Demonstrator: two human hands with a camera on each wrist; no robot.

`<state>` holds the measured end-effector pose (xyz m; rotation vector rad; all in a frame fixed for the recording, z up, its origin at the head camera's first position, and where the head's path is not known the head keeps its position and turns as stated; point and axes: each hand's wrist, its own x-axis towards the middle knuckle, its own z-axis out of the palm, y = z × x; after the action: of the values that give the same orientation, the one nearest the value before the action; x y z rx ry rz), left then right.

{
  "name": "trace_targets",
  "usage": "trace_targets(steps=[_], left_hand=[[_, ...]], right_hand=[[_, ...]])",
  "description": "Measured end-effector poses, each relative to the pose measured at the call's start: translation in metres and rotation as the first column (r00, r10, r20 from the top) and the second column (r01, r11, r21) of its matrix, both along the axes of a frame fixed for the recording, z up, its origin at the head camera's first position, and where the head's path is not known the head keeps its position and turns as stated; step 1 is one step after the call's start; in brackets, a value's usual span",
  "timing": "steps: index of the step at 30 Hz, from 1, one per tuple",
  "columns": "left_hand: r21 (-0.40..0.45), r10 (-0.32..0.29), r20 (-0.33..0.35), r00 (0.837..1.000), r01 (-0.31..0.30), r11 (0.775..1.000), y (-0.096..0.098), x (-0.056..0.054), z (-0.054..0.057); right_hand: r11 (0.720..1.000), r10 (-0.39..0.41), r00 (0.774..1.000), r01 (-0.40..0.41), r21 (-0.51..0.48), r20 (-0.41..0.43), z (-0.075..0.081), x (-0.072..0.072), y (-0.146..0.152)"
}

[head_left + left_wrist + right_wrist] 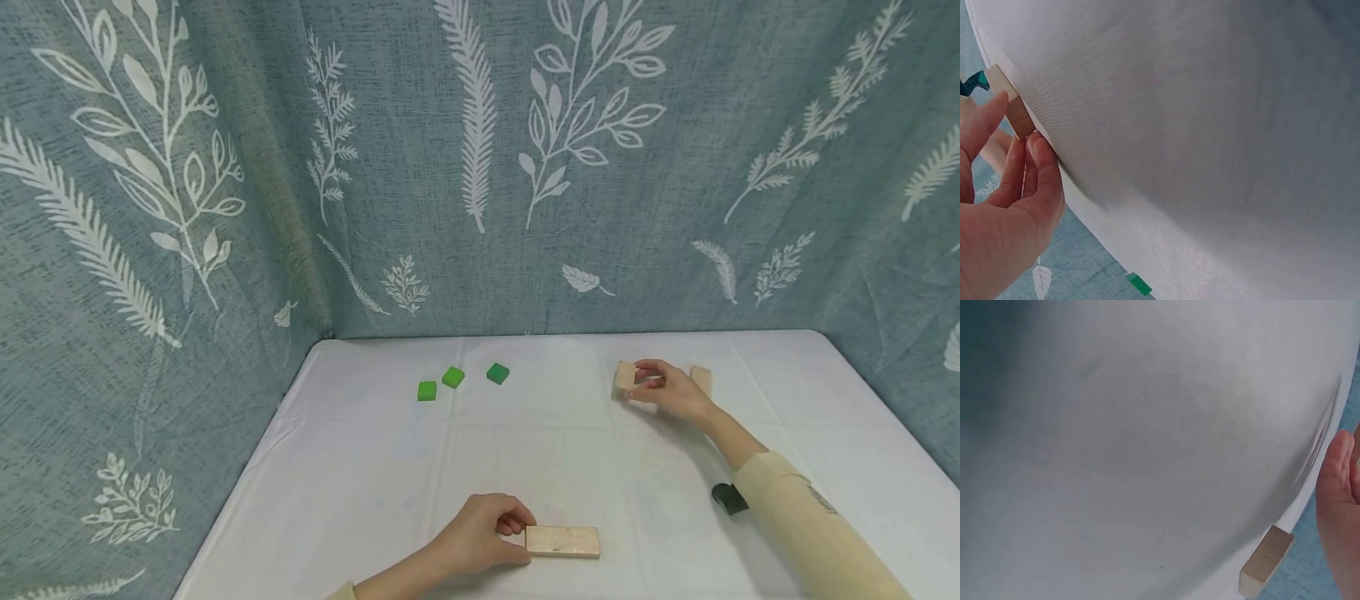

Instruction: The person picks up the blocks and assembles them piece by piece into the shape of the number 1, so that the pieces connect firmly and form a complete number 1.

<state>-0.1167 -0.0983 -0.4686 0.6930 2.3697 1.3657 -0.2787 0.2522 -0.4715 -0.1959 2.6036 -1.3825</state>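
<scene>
Near the front of the table, my left hand [487, 533] pinches the left end of a long wooden block [564, 542] lying flat on the white cloth. The left wrist view has the thumb and fingertips on either side of this block's end [1009, 103]. Farther back on the right, my right hand [671, 392] holds a smaller wooden block [624, 377] between thumb and fingers. Another wooden block [702, 379] stands just behind that hand, and also shows in the right wrist view [1266, 559]. The right hand's own block is out of sight there.
Two light green pieces [427, 391] and one darker green piece [498, 373] lie toward the back left of the table. A dark object [727, 498] sits partly hidden under the right sleeve. A patterned blue-green curtain [420, 167] hangs around the white-covered table [337, 483].
</scene>
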Motion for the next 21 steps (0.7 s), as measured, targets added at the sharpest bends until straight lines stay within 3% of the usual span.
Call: trace_targets(steps=[21], left_hand=[[0.004, 0.000, 0.003, 1.000, 0.000, 1.000, 0.000, 0.000, 0.000]], right_hand=[[0.994, -0.001, 1.000, 0.003, -0.111, 0.017, -0.002, 0.031, -0.024]])
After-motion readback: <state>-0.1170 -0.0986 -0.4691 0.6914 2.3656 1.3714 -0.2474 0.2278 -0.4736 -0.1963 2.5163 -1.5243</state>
